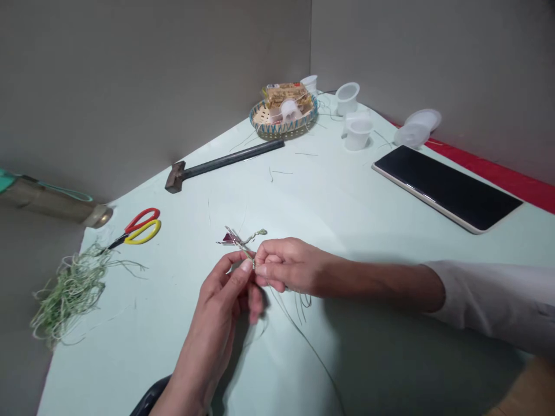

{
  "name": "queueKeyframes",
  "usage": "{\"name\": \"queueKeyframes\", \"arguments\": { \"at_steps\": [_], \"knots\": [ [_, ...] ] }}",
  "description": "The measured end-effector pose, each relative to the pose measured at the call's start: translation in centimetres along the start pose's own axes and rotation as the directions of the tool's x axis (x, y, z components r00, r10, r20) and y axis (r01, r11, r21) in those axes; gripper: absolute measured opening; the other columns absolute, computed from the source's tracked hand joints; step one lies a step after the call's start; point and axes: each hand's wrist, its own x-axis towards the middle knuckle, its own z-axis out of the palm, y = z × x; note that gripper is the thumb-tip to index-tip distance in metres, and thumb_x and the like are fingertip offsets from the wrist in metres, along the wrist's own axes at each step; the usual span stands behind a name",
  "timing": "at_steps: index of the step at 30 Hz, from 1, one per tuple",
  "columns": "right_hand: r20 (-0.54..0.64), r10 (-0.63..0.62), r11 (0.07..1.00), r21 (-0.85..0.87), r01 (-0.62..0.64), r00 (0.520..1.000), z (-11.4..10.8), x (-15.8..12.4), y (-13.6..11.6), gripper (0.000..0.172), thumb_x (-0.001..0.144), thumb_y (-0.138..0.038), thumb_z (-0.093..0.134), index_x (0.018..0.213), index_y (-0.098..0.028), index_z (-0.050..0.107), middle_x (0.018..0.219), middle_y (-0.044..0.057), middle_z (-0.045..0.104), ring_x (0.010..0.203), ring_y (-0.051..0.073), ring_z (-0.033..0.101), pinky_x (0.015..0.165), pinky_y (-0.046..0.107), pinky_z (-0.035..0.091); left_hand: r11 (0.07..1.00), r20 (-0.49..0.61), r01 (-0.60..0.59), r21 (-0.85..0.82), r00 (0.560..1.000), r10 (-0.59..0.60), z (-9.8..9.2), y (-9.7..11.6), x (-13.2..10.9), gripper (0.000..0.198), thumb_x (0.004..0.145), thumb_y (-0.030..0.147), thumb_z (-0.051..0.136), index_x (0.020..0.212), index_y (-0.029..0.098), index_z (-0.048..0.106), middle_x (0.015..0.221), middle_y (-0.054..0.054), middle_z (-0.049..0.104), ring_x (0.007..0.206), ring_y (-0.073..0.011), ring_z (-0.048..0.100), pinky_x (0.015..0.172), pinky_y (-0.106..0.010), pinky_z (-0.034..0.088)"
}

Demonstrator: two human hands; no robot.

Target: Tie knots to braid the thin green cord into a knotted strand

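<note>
1. The twisted grass cord (247, 238) sits pinched between both hands' fingertips (248, 264), its end sticking out beyond them.
2. The left hand (217, 300) and right hand (288, 266) have their fingers closed, gripping it.
3. Far beyond the fingers, a woven basket (260, 122) holds a printed packet (287, 95) and a white cup (290, 110).
4. White plastic cups (358, 134) stand just beside the basket.
5. Left of the fingers lies a heap of green fibres (71, 294).

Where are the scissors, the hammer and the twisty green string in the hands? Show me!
Scissors (143, 212), head view, point on the red handle loop.
Hammer (234, 156), head view, point on the middle of the handle.
Twisted green strand (251, 237), head view, point on the twisted part above the fingers.
</note>
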Motion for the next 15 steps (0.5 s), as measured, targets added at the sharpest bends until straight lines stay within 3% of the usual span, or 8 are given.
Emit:
{"name": "queueKeyframes", "arguments": {
  "at_steps": [2, 5, 9, 11, 15],
  "knots": [
    [0.010, 0.010, 1.000, -0.005, -0.010, 1.000, -0.13, -0.11, -0.22, 0.012, 0.091, -0.027, 0.045, 0.084, -0.018, 0.050, 0.062, -0.004, 0.052, 0.049, 0.005, 0.039, 0.043, 0.019, 0.031, 1.000, -0.031, -0.009, -0.008, 0.999, 0.009, -0.08, -0.17, 0.05, 0.015, 0.086, 0.034, 0.058, 0.091, 0.020, 0.057, 0.058, 0.006, 0.043, 0.046, -0.0057, 0.032, 0.042, -0.017, 0.027],
    [0.025, 0.024, 1.000, -0.012, -0.024, 0.999, -0.30, -0.24, -0.52, 0.012, 0.091, -0.027, 0.046, 0.084, -0.018, 0.050, 0.062, -0.005, 0.053, 0.048, 0.005, 0.038, 0.043, 0.018, 0.031, 1.000, -0.079, -0.007, -0.004, 0.997, 0.006, -0.32, -0.37, 0.04, 0.014, 0.085, 0.031, 0.060, 0.085, 0.018, 0.061, 0.054, 0.008, 0.032, 0.046, -0.0053, 0.025, 0.041, -0.016, 0.023],
    [0.015, 0.035, 0.999, -0.012, -0.035, 0.999, -0.33, -0.26, -0.56, 0.011, 0.090, -0.025, 0.046, 0.083, -0.018, 0.050, 0.061, -0.005, 0.052, 0.047, 0.004, 0.038, 0.042, 0.018, 0.030, 1.000, -0.122, 0.016, -0.014, 0.992, -0.017, -0.54, -0.35, 0.03, 0.011, 0.085, 0.026, 0.058, 0.087, 0.018, 0.065, 0.051, 0.006, 0.037, 0.048, -0.0071, 0.044, 0.049, -0.016, 0.036],
    [0.009, 0.036, 0.999, -0.012, -0.036, 0.999, -0.29, -0.25, -0.51, 0.010, 0.089, -0.025, 0.046, 0.083, -0.018, 0.050, 0.061, -0.005, 0.052, 0.046, 0.004, 0.037, 0.042, 0.018, 0.029, 0.998, -0.124, 0.032, -0.054, 0.992, -0.038, -0.55, -0.27, 0.09, 0.011, 0.085, 0.023, 0.056, 0.086, 0.017, 0.065, 0.050, 0.006, 0.038, 0.048, -0.0076, 0.046, 0.051, -0.017, 0.039],
    [0.004, 0.034, 0.999, -0.024, -0.034, 0.999, -0.20, -0.24, -0.58, 0.011, 0.089, -0.026, 0.046, 0.084, -0.017, 0.050, 0.060, -0.005, 0.052, 0.045, 0.004, 0.037, 0.041, 0.018, 0.029, 0.981, -0.082, 0.082, -0.175, 0.992, -0.098, -0.27, -0.14, 0.29, 0.008, 0.081, 0.015, 0.052, 0.079, 0.015, 0.060, 0.051, 0.009, 0.025, 0.042, -0.0056, 0.017, 0.036, -0.017, 0.018]
  ]
}}
